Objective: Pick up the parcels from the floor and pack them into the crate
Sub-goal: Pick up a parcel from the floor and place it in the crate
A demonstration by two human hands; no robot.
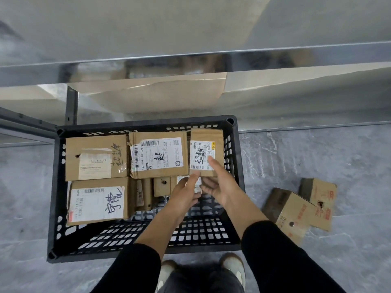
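A black slatted crate (pixel 55 193) stands on the floor in front of me. Several cardboard parcels lie in it: one at the back left (pixel 96 157), a labelled one at the back middle (pixel 158 155), one at the back right (pixel 206 149), one at the front left (pixel 97 200), and small ones in the middle (pixel 161 186). My left hand (pixel 185 194) and my right hand (pixel 219 182) meet over the crate's right side, fingers curled round a small white-labelled parcel (pixel 197 188) that they mostly hide. My right forefinger lies against the back right parcel.
Two more cardboard parcels lie on the grey floor right of the crate, one nearer (pixel 291 215) and one behind it (pixel 320 199). A metal shelf rack (pixel 190 60) rises just behind the crate. My shoes (pixel 232 265) stand at the crate's near edge.
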